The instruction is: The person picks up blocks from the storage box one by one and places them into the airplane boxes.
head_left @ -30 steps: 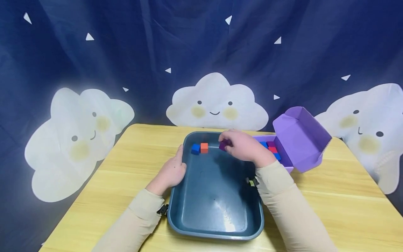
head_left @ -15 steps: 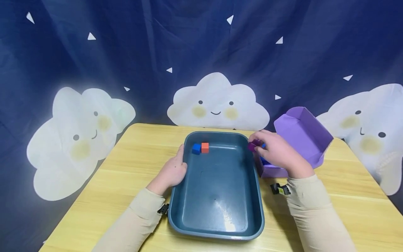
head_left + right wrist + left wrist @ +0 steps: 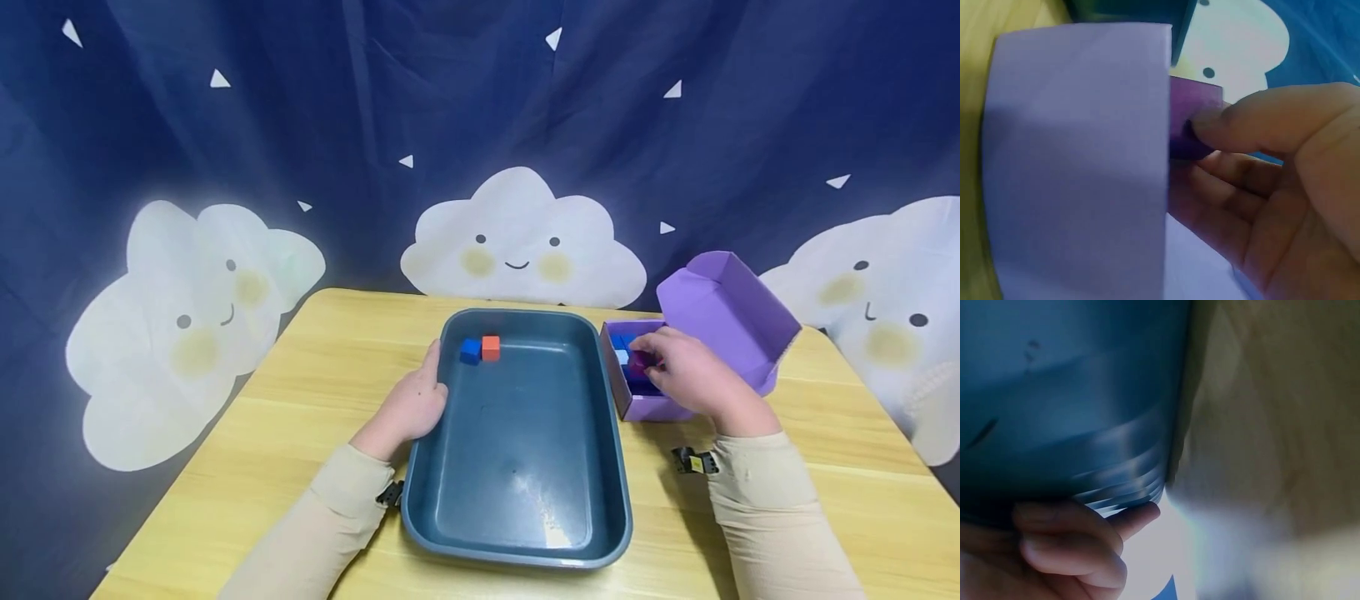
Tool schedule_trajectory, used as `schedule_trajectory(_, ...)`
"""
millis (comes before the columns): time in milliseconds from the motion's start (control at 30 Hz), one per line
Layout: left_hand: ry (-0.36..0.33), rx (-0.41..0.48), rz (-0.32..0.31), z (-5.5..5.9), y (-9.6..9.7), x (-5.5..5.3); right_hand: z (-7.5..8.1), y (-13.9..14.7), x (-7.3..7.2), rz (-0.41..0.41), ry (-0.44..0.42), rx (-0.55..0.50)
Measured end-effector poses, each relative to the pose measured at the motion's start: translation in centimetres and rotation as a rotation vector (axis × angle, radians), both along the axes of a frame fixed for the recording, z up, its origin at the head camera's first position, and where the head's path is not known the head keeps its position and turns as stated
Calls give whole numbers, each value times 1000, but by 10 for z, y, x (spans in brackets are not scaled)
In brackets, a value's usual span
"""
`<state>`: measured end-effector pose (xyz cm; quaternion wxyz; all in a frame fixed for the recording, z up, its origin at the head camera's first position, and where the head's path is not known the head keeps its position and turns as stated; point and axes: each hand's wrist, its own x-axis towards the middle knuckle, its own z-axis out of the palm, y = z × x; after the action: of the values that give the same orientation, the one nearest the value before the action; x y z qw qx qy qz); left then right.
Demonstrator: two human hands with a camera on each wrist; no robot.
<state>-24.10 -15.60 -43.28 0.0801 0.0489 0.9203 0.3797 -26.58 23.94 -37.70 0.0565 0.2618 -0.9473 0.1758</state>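
Observation:
My right hand (image 3: 686,373) reaches into the open purple box (image 3: 651,407) beside the tray and pinches a purple cube (image 3: 639,362) between thumb and fingers. The right wrist view shows the purple cube (image 3: 1192,122) held just above the purple box wall (image 3: 1079,156). Blue cubes (image 3: 619,342) lie inside the box. My left hand (image 3: 412,406) rests against the left rim of the dark blue tray (image 3: 517,533), with its fingers (image 3: 1072,540) curled on the tray's outer wall. A blue cube (image 3: 470,351) and an orange cube (image 3: 491,347) sit at the tray's far left corner.
The box lid (image 3: 723,312) stands open, tilted back to the right. The wooden table (image 3: 247,433) ends at a dark blue curtain with white clouds (image 3: 517,242) just behind it.
My right hand carried the purple cube from over the tray's far end rightward and down into the purple box. The left hand stayed on the tray rim.

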Motion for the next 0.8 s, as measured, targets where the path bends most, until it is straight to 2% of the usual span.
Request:
schedule_trajectory(133,4,5,0,1,0,0,-4,3,-3,-1,-51,49)
schedule_trajectory(367,6,8,-6,2,0,2,-9,2,-3,-36,-207,68)
schedule_trajectory(800,8,-11,-7,5,0,2,-14,1,-5,21,-185,74)
